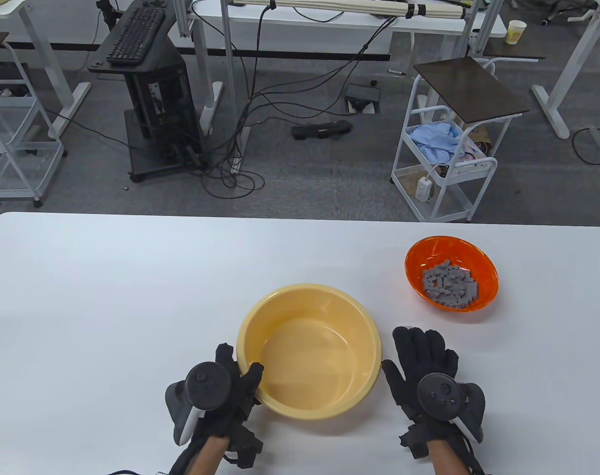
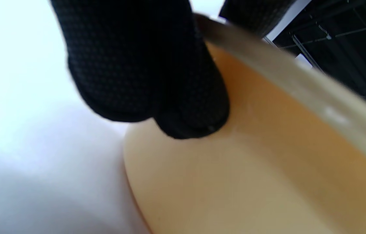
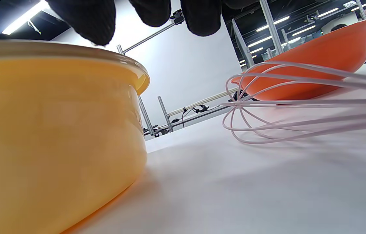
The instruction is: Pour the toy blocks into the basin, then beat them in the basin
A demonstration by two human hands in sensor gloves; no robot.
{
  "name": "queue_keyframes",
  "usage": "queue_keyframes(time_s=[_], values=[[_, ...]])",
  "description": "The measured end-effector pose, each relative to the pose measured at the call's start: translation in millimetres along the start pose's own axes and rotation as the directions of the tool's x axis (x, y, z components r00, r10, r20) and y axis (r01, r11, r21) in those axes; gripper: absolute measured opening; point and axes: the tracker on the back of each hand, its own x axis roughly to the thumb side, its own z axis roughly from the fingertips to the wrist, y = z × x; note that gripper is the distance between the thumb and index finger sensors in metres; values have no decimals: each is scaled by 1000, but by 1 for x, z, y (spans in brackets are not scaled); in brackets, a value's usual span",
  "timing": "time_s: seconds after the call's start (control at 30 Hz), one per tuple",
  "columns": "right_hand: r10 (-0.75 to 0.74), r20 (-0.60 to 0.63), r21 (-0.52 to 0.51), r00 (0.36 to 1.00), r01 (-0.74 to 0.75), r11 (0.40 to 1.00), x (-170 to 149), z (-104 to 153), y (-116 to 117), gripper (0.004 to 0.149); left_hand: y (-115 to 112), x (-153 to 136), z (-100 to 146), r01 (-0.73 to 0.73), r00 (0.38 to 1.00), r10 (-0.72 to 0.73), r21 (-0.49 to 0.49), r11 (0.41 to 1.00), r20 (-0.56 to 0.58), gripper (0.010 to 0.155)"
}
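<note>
Left hand [image 1: 220, 391] gripped the near-left rim of the yellow basin [image 1: 349, 396]: thumb hooked over the rim, and in the left wrist view the fingers [image 2: 144, 74] pressed against the outer wall under the lip. Right hand [image 1: 431, 376] lay flat on the tabletop [image 1: 107, 297] just right of the basin, fingers straight and spread, holding nothing.

Basin sat upright near the front edge, centre, with nothing in it. Grey toy blocks [image 1: 450, 287] were heaped in the orange bowl [image 1: 428, 255], which stood beyond and to the right of the right hand, apart from the basin. Right wrist view showed a pale whisk [image 3: 267, 107] lying on the tabletop between that hand and the bowl; it was hidden or too faint to make out in the table view.

Judged step: pour not yet started; next would be fetching the bowl with the right hand.

Notes for doing it well:
- Keep the left hand's hold on the basin, so it does not slide when the blocks land.
- Reach over the whisk, not through it, to avoid dragging it along.
- Take the bowl by its rim and carry it level; the sides look shallow and the blocks light.
- Tip slowly with the bowl's lip over the basin's middle, low, so blocks do not bounce out.
</note>
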Motion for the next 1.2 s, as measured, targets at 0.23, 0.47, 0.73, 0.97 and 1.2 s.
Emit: queue_keyframes(time_s=[0.23,0.47,0.73,0.97,1.2], values=[[-9,-16,-14,1000,9,1000,-3,0,-3,64,29,-17,1,104,994,-96,161,981,-57,75],[-17,-25,-23,1000,16,1000,-4,0,-5,64,42,-39,0,343,938,-337,324,882,-79,67],[-60,-49,-48,997,58,997,-6,0,-9,65,41,-52,-1,481,859,-512,336,810,6,66],[-121,-115,-133,986,106,985,-11,-4,-31,69,34,-53,-4,460,873,-488,312,831,13,67],[-233,-371,-177,899,178,968,-43,-33,-63,70,29,-48,-5,492,853,-521,284,823,29,69]])
